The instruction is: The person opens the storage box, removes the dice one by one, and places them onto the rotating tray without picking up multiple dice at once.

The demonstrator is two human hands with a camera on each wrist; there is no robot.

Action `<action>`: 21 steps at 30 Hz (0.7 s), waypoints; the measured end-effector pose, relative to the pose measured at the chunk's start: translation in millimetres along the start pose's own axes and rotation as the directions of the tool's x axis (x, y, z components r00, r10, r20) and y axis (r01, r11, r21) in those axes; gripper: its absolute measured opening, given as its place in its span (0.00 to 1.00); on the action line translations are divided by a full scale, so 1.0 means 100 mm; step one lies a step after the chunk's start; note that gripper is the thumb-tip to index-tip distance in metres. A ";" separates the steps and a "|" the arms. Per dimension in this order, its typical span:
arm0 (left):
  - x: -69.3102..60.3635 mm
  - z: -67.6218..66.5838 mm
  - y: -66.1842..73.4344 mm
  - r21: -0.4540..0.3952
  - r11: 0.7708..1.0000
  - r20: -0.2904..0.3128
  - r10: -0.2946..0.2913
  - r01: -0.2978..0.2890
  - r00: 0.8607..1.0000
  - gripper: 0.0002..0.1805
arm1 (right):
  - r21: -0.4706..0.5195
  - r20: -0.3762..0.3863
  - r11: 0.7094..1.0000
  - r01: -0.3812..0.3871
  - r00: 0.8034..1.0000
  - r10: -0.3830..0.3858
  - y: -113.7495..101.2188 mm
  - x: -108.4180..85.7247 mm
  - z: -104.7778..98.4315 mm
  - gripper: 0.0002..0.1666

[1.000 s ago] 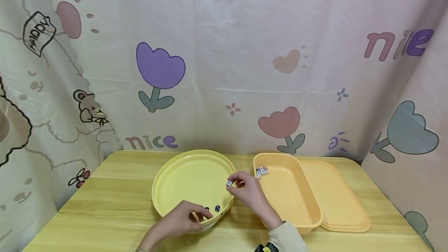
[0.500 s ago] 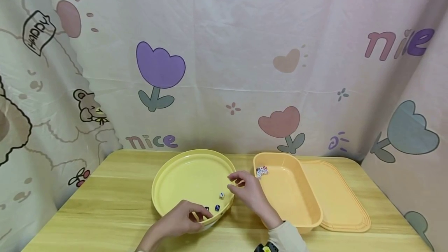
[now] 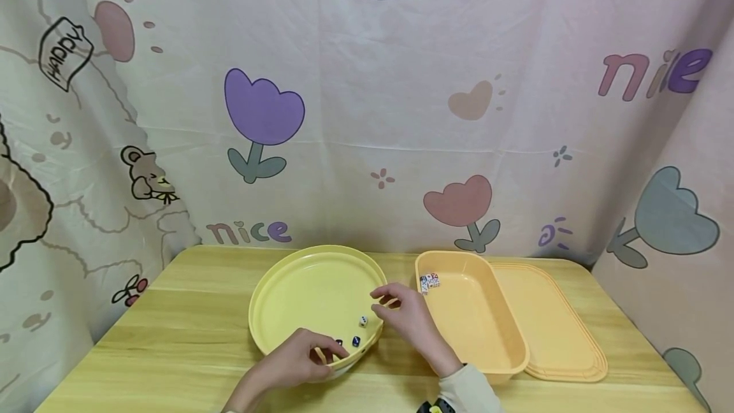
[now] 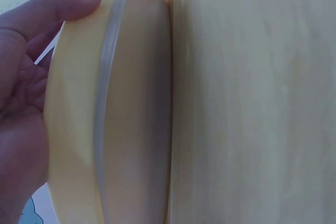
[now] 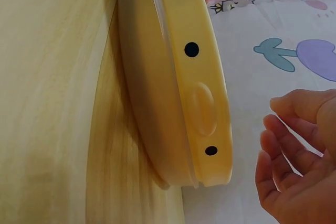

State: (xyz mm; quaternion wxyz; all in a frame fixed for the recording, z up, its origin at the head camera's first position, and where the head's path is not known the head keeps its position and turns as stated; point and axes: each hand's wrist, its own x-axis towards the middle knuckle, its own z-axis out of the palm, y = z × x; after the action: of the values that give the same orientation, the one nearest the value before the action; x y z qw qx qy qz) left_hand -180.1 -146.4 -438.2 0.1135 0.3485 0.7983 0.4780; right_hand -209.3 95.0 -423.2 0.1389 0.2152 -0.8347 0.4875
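Note:
My left hand (image 3: 295,357) grips the near rim of a round yellow container (image 3: 312,295). In the left wrist view its thumb (image 4: 84,4) presses on the outside of the rim. A white die (image 3: 364,321) and a dark blue die (image 3: 356,341) lie inside, near the right front edge. Another dark die (image 3: 339,342) is partly hidden behind the left fingers. Above the container's right rim hovers my right hand (image 3: 404,312), thumb and fingers apart and holding nothing. The right wrist view shows its fingers loosely bent, beside the container's side (image 5: 202,108) with black dots.
To the right stands an orange rectangular box (image 3: 467,311) with several dice (image 3: 430,282) in its far left corner. Its flat lid (image 3: 556,324) lies alongside on the wooden table (image 3: 172,330). A printed curtain (image 3: 355,94) hangs behind.
The right hand has let go of the white die, which now lies in the round container. The left hand has kept its grip on the rim.

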 end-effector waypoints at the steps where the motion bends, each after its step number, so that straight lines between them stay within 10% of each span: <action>1: 0.00 0.00 0.00 0.001 1.000 0.000 0.001 -0.001 1.000 0.12 | 0.006 0.006 1.000 0.001 1.000 -0.001 -0.01 0.00 0.00 0.09; 21: -0.01 0.01 0.02 -0.011 1.000 0.004 -0.003 0.003 1.000 0.13 | -0.082 0.009 0.996 -0.017 1.000 0.017 -0.17 0.37 -0.53 0.08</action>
State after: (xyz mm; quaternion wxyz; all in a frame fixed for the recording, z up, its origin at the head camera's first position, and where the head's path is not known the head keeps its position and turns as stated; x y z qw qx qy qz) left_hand -178.2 -146.1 -437.4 0.1177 0.3478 0.7959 0.4813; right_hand -232.2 126.1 -368.3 0.1392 0.2047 -0.8566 0.4528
